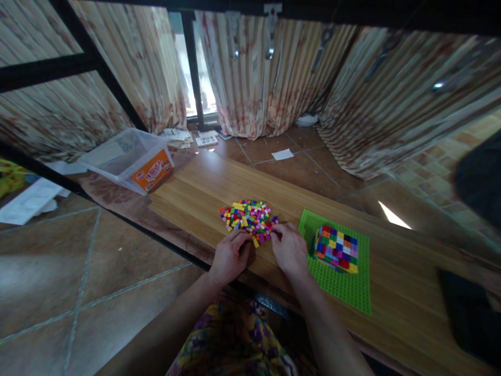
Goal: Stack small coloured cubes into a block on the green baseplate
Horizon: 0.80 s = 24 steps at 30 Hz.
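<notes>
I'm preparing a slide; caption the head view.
Left hand and right hand at a pile of colourful bricks, a brick block on a green baseplate nearby.

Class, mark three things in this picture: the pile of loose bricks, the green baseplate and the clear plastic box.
Pile of loose bricks (251, 216): head view, middle of the heap.
Green baseplate (345, 286): head view, bare studs near its lower edge.
Clear plastic box (152, 172): head view, printed orange area on its wall.
</notes>
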### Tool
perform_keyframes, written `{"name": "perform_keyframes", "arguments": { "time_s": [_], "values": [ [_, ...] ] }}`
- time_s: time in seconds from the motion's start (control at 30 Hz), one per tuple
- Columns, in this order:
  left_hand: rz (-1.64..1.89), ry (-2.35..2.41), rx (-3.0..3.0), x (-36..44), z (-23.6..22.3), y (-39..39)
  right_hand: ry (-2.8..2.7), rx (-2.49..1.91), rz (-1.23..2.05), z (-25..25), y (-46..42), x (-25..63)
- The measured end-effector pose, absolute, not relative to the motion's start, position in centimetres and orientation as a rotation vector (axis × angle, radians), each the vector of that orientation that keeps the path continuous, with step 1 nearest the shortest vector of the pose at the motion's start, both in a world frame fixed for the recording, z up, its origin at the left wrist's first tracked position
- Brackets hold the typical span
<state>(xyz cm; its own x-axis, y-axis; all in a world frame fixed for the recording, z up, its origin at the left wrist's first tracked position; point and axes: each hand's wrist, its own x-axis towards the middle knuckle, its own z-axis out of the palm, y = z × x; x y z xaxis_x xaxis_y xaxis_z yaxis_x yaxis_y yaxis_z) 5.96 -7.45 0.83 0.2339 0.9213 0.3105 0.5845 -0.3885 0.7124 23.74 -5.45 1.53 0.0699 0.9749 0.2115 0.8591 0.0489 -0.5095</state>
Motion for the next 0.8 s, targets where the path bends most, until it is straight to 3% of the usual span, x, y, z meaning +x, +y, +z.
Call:
{"name": "perform_keyframes", "arguments": {
  "time_s": [0.47, 0.8],
  "values": [
    [1.024, 1.368, 2.113, 5.9, 0.5, -7.3, -1.854, -1.847, 0.365, 2.5, -5.3, 23.7],
    [1.071, 1.397, 2.15, 5.9, 0.6, -7.3, -1.372, -1.572, 0.629, 4.8, -10.1, 26.4]
  ]
}}
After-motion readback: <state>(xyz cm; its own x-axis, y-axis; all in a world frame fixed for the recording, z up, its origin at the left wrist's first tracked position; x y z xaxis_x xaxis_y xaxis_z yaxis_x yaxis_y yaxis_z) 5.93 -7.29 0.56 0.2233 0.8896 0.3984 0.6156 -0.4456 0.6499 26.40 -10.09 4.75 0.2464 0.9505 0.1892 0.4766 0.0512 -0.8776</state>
